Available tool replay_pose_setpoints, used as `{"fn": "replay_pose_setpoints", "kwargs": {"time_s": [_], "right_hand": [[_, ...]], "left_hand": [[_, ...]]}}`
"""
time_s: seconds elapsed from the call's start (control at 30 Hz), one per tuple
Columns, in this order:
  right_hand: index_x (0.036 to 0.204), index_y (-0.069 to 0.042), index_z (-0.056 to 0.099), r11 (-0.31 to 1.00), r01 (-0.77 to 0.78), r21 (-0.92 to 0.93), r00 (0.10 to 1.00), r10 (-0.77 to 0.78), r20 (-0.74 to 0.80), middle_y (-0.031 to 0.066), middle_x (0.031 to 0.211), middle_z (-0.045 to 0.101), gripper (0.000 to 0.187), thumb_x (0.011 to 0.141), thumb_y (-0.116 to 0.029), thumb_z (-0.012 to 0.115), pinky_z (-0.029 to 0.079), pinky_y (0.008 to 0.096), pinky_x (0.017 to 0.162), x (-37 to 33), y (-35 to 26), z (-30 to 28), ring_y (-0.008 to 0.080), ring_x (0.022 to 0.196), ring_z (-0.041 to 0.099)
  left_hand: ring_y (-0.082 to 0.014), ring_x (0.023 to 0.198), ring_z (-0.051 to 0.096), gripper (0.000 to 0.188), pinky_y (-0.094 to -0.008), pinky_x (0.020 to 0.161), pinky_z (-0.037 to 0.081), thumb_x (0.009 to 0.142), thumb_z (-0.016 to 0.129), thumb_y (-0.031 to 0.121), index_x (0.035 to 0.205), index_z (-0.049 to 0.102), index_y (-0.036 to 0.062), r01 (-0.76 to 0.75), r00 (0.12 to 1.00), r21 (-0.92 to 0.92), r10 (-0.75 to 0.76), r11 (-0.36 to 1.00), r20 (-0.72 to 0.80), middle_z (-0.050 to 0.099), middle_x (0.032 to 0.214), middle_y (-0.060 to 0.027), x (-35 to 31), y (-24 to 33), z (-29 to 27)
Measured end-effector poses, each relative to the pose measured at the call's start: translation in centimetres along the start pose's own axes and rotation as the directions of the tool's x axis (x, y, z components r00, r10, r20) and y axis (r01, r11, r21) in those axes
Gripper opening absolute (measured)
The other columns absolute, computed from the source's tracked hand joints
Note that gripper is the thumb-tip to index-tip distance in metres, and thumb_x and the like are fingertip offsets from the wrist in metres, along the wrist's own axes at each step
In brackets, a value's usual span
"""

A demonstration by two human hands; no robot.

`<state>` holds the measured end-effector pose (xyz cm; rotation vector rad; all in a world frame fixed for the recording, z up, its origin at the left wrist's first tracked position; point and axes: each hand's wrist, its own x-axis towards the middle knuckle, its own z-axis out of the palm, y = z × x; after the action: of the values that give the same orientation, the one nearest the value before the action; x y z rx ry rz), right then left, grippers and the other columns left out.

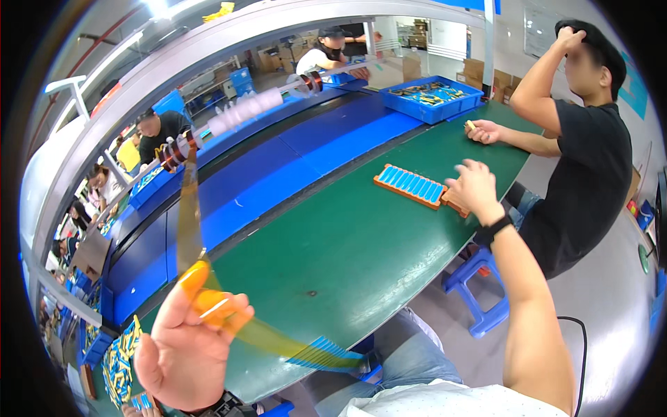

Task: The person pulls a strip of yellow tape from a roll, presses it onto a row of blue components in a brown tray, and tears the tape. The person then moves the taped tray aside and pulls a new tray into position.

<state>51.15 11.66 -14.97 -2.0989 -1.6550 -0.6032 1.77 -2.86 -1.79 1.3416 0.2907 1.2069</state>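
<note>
My left hand (191, 340) is raised over the near left of the green table, with orange covers on two fingertips. A translucent amber tape (189, 215) comes down from the overhead rolls to these fingers. There it bends and runs off to the lower right, so the fingers hold it; the thumb stands apart. Several thin blue strips (323, 353) lie along its lower end at the table edge. My right hand (476, 187), slightly blurred, hovers with loose, parted fingers over a small orange block (455, 203). Beside that block sits an orange tray (410, 186) with several blue pieces in a row.
A bar with rolls (246, 111) spans above the blue conveyor belt (278, 160). A blue bin (432, 97) of small parts stands far right; yellow-and-blue pieces (121, 365) pile up at near left. A person (583, 153) sits at my right beside a blue stool (479, 288).
</note>
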Motion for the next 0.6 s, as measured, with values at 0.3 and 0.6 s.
{"fn": "replay_pose_setpoints", "kwargs": {"time_s": [0.3, 0.6], "right_hand": [[0.117, 0.0, 0.064, -0.019, -0.163, 0.986, 0.533, -0.843, 0.072, 0.0141, 0.104, 0.071, 0.038, 0.084, -0.015, 0.075, 0.054, 0.0309, 0.082, -15.2, -20.7, -11.3, 0.0194, 0.091, 0.069], [0.106, 0.0, 0.068, -0.07, -0.518, 0.853, 0.467, -0.858, 0.213, 0.0066, 0.089, 0.071, 0.021, 0.089, -0.01, 0.071, 0.054, 0.025, 0.075, -22.7, -17.9, -13.0, 0.0097, 0.083, 0.067]], "left_hand": [[-0.0386, 0.123, 0.054, 0.073, -0.0521, 0.106, 0.041, 0.092, 0.048, 0.04, 0.144, 0.036, -0.0091, 0.108, 0.951, -0.057, -0.12, 0.992, -0.286, 0.057, 0.131, -0.0218, -2.9, -6.1, 2.9], [-0.0365, 0.123, 0.054, 0.073, -0.0547, 0.107, 0.039, 0.083, 0.053, 0.033, 0.145, 0.038, -0.0034, 0.059, 0.891, -0.236, -0.158, 0.97, -0.426, 0.057, 0.132, -0.019, -8.5, -10.6, 4.1]]}}
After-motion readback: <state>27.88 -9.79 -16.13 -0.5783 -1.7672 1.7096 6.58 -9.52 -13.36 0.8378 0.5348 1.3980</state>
